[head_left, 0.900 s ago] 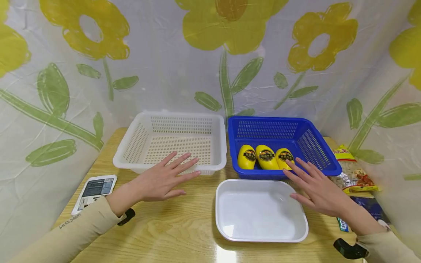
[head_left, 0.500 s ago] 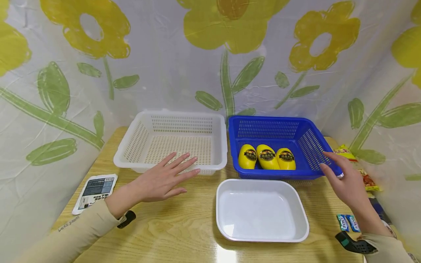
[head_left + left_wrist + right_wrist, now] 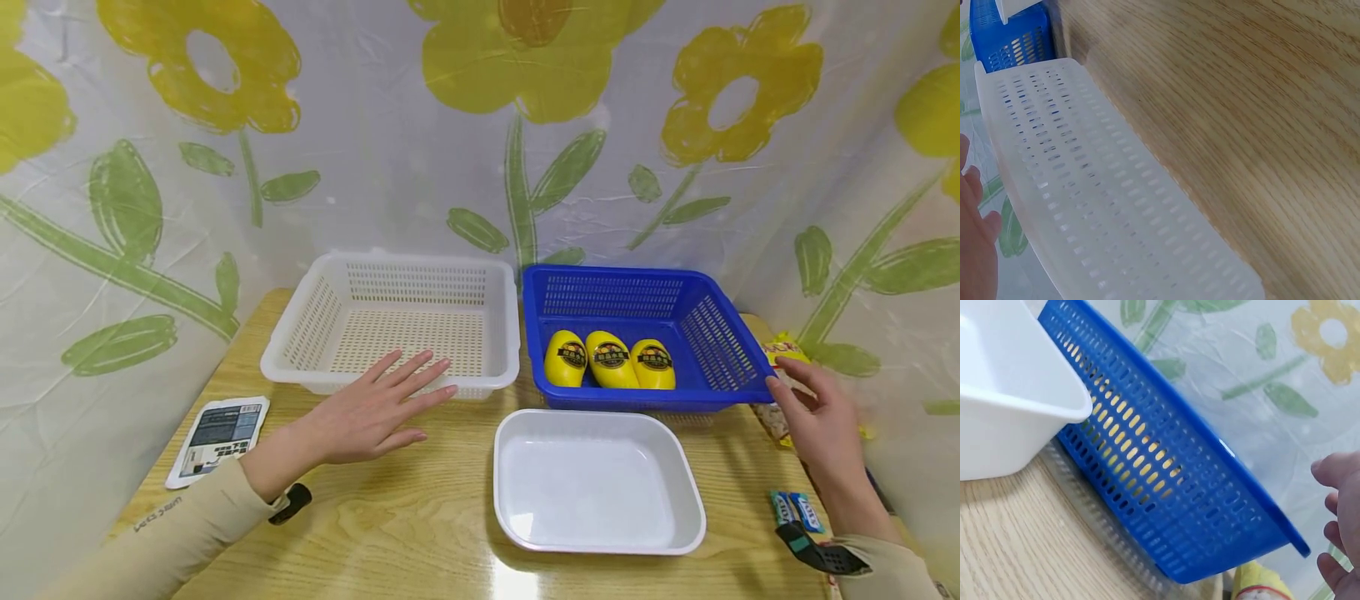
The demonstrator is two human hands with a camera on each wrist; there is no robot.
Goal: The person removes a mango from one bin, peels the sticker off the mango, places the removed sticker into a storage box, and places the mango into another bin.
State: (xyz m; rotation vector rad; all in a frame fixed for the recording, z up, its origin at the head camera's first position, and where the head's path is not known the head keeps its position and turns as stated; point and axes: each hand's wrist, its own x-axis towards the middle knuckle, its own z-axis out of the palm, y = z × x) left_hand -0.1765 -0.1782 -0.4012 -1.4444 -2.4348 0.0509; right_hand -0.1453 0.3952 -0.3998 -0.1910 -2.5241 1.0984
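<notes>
- The right hand (image 3: pixel 821 417) is held at about 4 o'clock on the wooden table (image 3: pixel 390 533), with fingers loosely spread and nothing gripped.
- Its fingertips are placed just beside the near right corner of the blue perforated plastic basket (image 3: pixel 723 350) and over a crinkled snack packet with a yellow top (image 3: pixel 776 346); whether the packet is touched cannot be told.
- In the right wrist view the fingertips (image 3: pixel 1335 472) are seen slightly curled, apart from the blue basket's rim (image 3: pixel 1210 440).
- Three yellow oval packs with dark round labels (image 3: pixel 609 360) are lined up side by side along the blue basket's near wall.
- The left hand (image 3: pixel 367 412) is held flat at 8 o'clock, fingers straight and fanned wide, nothing held, the fingertips reaching the near wall of the white perforated plastic basket (image 3: pixel 300 333).
- The white basket is set at 11 o'clock, just beside the blue one at 1 o'clock.
- A shallow white rectangular plastic tray (image 3: pixel 600 546) is placed at 5 o'clock, between the hands.
- A flat white sachet with a dark printed label (image 3: pixel 217 437) lies at 8 o'clock.
- Two small blue wrapped sweets (image 3: pixel 795 508) lie at the table's right edge.
</notes>
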